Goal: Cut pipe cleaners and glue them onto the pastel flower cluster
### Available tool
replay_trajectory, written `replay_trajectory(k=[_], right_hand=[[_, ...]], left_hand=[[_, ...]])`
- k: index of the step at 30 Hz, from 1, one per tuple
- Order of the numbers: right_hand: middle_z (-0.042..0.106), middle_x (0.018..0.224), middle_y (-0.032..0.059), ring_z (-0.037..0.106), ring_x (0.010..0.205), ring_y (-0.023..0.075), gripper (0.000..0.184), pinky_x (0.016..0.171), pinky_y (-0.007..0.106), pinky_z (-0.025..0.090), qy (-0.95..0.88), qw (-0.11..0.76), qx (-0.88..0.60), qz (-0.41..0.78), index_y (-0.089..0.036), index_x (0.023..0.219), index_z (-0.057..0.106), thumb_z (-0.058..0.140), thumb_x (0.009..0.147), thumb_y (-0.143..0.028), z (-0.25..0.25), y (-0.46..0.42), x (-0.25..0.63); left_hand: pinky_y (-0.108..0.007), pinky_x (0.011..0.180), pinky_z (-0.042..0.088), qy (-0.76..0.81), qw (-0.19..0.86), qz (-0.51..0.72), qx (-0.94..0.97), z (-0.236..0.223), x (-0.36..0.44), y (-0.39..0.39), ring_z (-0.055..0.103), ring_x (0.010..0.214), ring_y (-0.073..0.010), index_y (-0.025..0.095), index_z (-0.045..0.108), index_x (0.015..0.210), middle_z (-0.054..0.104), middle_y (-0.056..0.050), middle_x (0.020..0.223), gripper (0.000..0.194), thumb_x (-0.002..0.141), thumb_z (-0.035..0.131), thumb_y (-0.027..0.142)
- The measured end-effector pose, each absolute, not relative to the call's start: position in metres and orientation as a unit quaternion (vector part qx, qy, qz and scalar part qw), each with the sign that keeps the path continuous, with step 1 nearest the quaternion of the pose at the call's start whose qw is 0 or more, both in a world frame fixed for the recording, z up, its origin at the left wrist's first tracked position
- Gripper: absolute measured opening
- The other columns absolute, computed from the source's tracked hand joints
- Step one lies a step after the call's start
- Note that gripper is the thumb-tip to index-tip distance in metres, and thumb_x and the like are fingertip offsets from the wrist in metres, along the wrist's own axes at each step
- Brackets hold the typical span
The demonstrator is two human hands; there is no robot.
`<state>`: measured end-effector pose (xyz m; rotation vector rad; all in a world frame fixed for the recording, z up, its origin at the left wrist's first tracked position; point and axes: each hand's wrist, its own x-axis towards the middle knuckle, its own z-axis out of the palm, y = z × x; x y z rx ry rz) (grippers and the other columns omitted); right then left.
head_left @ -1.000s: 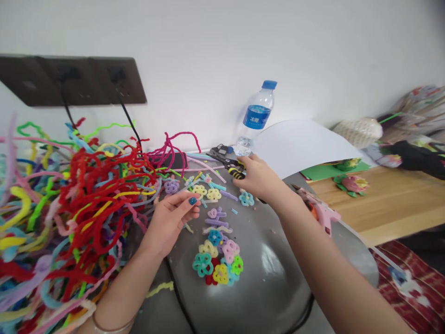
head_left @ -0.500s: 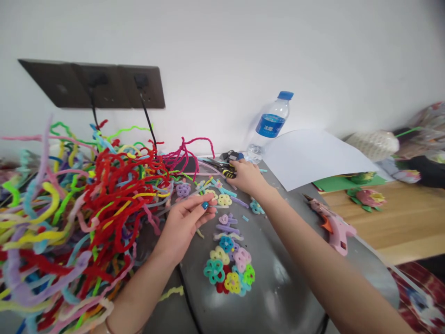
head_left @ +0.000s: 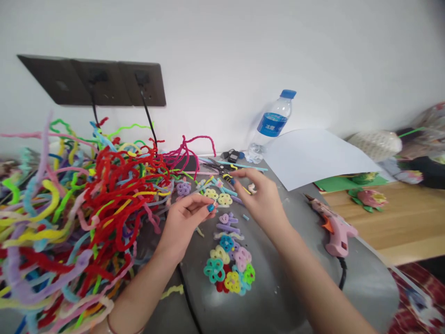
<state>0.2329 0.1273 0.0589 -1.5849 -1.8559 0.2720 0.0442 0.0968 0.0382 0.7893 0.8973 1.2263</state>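
Note:
My left hand (head_left: pixel 186 220) hovers at the edge of a big tangle of coloured pipe cleaners (head_left: pixel 104 199), thumb and fingers pinched together; what they hold is too small to make out. My right hand (head_left: pixel 262 199) floats just right of it, fingers apart and curled, empty as far as I can see. It is close to the cutters with yellow-black handles (head_left: pixel 222 175). Loose pipe-cleaner flowers (head_left: pixel 224 199) and short cut pieces lie between the hands. A glued cluster of flowers (head_left: pixel 229 271) sits nearer me on the grey rounded surface (head_left: pixel 278 292).
A pink glue gun (head_left: pixel 334 227) lies right of my forearm. A water bottle (head_left: pixel 273 123) stands by the wall, beside a white sheet (head_left: pixel 313 155). A paper lotus (head_left: pixel 370 197) rests on the wooden table (head_left: pixel 399 222). A dark socket panel (head_left: pixel 97 86) with cables hangs on the wall.
My right hand has let go of the cutters and drawn back toward me, fingers spreading. My left hand has stayed by the pile, its fingers closing to a pinch.

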Motion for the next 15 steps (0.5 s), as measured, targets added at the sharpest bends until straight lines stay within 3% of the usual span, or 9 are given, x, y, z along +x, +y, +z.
replay_trajectory(k=[2, 6, 15], right_hand=[[0.080, 0.104, 0.0070, 0.075, 0.099, 0.0246, 0.017, 0.088, 0.038, 0.058, -0.695, 0.436, -0.526, 0.225, -0.022, 0.103, 0.073, 0.059, 0.094, -0.022, 0.063, 0.102, 0.226], [0.081, 0.094, 0.0034, 0.078, 0.086, 0.0189, 0.011, 0.078, 0.030, 0.063, -0.622, 0.509, -0.472, 0.363, -0.023, 0.096, 0.075, 0.067, 0.089, -0.020, 0.062, 0.075, 0.215], [0.079, 0.088, -0.0004, 0.077, 0.081, 0.0136, 0.017, 0.076, 0.022, 0.064, -0.588, 0.547, -0.441, 0.401, -0.025, 0.089, 0.080, 0.072, 0.083, -0.011, 0.056, 0.077, 0.211]], left_hand=[[-0.017, 0.071, 0.062, 0.393, 0.643, 0.545, 0.368, 0.035, 0.044, 0.097, 0.072, 0.070, -0.0095, 0.021, 0.082, 0.077, 0.078, 0.000, 0.079, 0.015, 0.068, 0.093, 0.026], [-0.015, 0.072, 0.060, 0.383, 0.622, 0.540, 0.418, 0.032, 0.044, 0.096, 0.071, 0.075, -0.0093, 0.022, 0.082, 0.079, 0.076, 0.001, 0.082, 0.005, 0.077, 0.086, 0.020], [-0.014, 0.071, 0.057, 0.391, 0.610, 0.518, 0.456, 0.042, 0.045, 0.092, 0.070, 0.074, -0.0093, 0.019, 0.080, 0.076, 0.074, 0.000, 0.078, 0.010, 0.072, 0.083, 0.010]])
